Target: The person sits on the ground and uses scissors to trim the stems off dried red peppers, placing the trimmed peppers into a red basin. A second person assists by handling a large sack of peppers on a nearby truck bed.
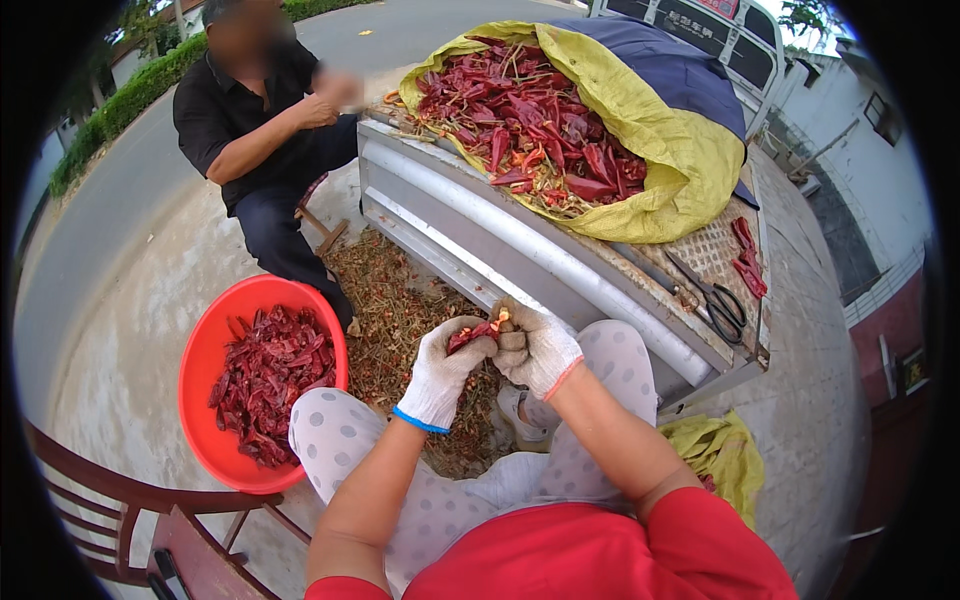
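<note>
A dried red chili pepper [470, 338] is pinched in my left hand [447, 362], which wears a white work glove with a blue cuff. My right hand [530, 347], gloved with a pinkish-red cuff, is closed at the pepper's other end, where pale seeds or torn flesh show between the fingertips. Both hands meet above my knees. To their left stands a round red basin [192, 405] with many dried chilies [272, 385] inside. Beyond my hands, an open yellow woven sack [680, 150] spills red chilies [545, 120] with stems onto a metal cart bed [560, 262].
Black-handled scissors [722, 305] and two chilies [746, 258] lie on the cart's right corner. Stems and scraps [390, 300] cover the ground below. A co-worker [265, 130] sits at the far left. A wooden chair [130, 500] stands at lower left, another yellow sack [715, 455] at lower right.
</note>
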Motion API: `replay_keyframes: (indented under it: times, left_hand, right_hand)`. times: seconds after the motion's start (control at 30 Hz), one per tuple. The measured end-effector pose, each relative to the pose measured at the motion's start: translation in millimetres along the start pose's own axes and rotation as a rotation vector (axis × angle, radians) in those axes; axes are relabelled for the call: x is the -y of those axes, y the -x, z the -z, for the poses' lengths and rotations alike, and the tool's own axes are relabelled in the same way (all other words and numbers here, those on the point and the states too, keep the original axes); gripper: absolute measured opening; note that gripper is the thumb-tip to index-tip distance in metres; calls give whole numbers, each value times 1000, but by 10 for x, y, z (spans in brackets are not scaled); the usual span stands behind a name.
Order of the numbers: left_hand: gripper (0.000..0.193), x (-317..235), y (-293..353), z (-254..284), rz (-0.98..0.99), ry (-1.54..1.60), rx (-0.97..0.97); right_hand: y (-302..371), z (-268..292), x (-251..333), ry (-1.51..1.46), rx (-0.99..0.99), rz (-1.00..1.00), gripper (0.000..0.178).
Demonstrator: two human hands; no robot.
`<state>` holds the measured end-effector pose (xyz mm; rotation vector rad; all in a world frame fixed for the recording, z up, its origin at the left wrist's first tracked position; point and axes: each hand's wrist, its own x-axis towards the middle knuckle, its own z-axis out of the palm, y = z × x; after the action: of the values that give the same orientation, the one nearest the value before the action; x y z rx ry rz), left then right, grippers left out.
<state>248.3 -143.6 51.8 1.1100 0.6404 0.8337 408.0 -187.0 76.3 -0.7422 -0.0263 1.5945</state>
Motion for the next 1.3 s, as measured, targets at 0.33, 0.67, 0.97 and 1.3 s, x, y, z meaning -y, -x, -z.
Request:
replay_keyframes:
  times: [0.33,0.67,0.97,1.3]
  left_hand:
    - [31,80,-12,154,122,117,45]
    - [33,151,-129,231,189,324,142]
    - [25,63,-57,254,277,531,103]
    - [29,-27,48,209,322,659,136]
  right_hand:
    - [85,-277,1182,2092,-201,804,39]
    - [-364,-163,2394,2269,-553,1072,28]
    - [127,-315,1515,1208,-110,998,21]
    - [256,47,261,2115,621,1518,25]
